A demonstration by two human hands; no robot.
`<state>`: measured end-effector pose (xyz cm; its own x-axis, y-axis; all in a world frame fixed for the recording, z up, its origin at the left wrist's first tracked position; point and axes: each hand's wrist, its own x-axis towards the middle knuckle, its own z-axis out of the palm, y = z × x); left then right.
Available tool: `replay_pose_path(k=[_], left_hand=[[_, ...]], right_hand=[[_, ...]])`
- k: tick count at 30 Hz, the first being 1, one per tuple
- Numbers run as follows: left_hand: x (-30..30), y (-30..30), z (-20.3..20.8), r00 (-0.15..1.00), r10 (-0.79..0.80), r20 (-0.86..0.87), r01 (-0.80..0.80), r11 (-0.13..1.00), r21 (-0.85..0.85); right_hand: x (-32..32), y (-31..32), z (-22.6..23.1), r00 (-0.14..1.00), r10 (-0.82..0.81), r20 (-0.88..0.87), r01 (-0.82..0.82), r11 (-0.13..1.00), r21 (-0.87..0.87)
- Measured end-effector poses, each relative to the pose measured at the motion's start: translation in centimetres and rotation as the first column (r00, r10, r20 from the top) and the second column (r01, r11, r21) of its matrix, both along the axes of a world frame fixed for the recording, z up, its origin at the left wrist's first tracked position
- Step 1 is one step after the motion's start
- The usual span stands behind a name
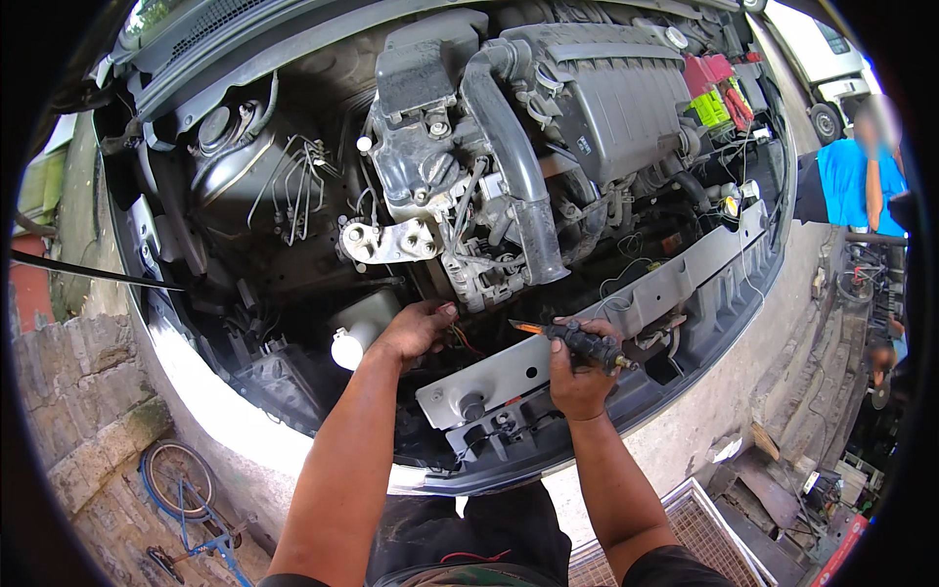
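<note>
My left hand [419,331] reaches down into the car's engine bay, its fingers closed at a small bunch of thin coloured wires [464,338] just behind the front crossbar. The fingers partly hide where they grip the wires. In my right hand [579,377], above the grey metal crossbar [523,371], is a black, lumpy tool [590,346]. A slim orange piece with a dark pointed tip sticks out of its left end, and a brass-coloured fitting sits at its right end. A white-capped reservoir [352,346] stands just left of my left wrist.
The engine [421,161], a black air hose [518,186] and the air filter box [626,112] fill the bay beyond my hands. Loose thin wires hang at the right. A blue bicycle [186,494] lies at lower left. A person in blue [849,186] is at far right.
</note>
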<state>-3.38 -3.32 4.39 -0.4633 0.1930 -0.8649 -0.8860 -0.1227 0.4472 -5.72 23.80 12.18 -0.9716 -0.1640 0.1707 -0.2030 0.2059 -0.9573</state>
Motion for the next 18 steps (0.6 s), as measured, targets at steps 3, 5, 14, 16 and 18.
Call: replay_pose_path(k=[3, 5, 14, 16, 18], left_hand=[[0.4, -0.1, -0.7, 0.999, -0.016, -0.033, 0.016, 1.0, 0.017], [0.4, 0.0, -0.9, 0.998, -0.024, -0.052, 0.025, 1.0, 0.019], [0.4, 0.3, 0.3, 0.986, -0.005, -0.168, 0.017, 0.997, 0.072], [0.5, 0.6, 0.4, 0.98, 0.004, -0.197, 0.013, 0.996, 0.087], [0.4, 0.7, 0.7, 0.981, -0.002, -0.192, 0.017, 0.997, 0.081]], right_hand=[[-0.1, 0.0, 0.0, 1.0, 0.017, -0.005, -0.016, 1.0, 0.015], [-0.1, 0.0, 0.0, 1.0, 0.02, -0.009, -0.019, 0.999, 0.027], [0.1, 0.0, -0.2, 1.0, 0.014, -0.009, -0.014, 1.0, 0.016], [0.1, 0.2, -0.3, 1.0, 0.017, -0.006, -0.017, 1.0, 0.013], [0.1, 0.1, -0.1, 1.0, 0.007, 0.005, -0.007, 0.999, 0.041]])
